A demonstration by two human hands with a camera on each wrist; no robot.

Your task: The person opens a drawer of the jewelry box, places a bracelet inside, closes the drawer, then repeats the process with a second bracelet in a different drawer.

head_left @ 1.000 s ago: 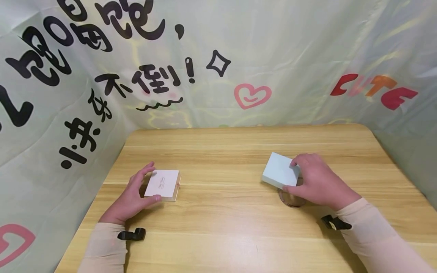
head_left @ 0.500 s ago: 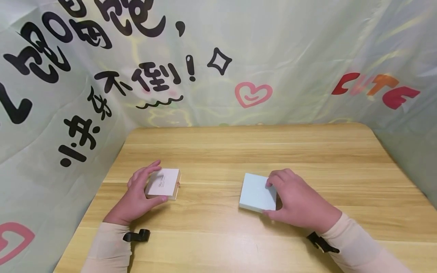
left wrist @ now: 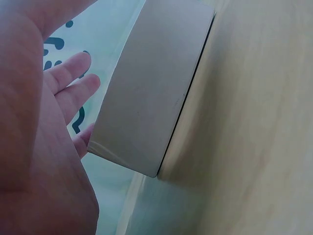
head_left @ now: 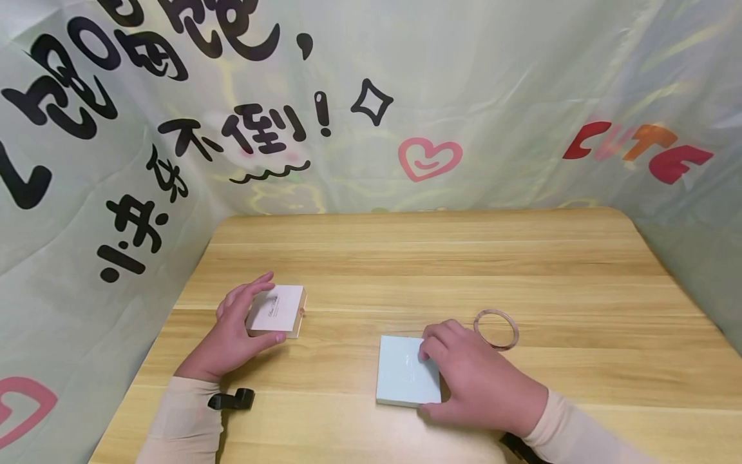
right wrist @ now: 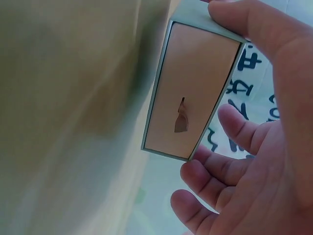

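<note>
My left hand [head_left: 240, 332] is around a pale pink drawer box [head_left: 277, 309] with small printed lettering, at the left of the table. Its thumb lies at the near side and its fingers at the far side. In the left wrist view the box's plain end [left wrist: 151, 88] faces the camera. My right hand [head_left: 478, 380] grips a light blue drawer box [head_left: 402, 370] near the table's front, thumb at the near side, fingers at the far side. The right wrist view shows its tan inner drawer [right wrist: 190, 83] with a small ribbon tab [right wrist: 181, 120].
A pinkish bangle [head_left: 516, 335] lies on the wooden table [head_left: 359, 258], just beyond my right hand. A printed pale curtain [head_left: 510, 96] hangs behind the table and along its sides.
My right hand has carried the light blue box left and towards me, uncovering the bangle. My left hand has shifted slightly right around the pale pink box, which has stayed in place.
</note>
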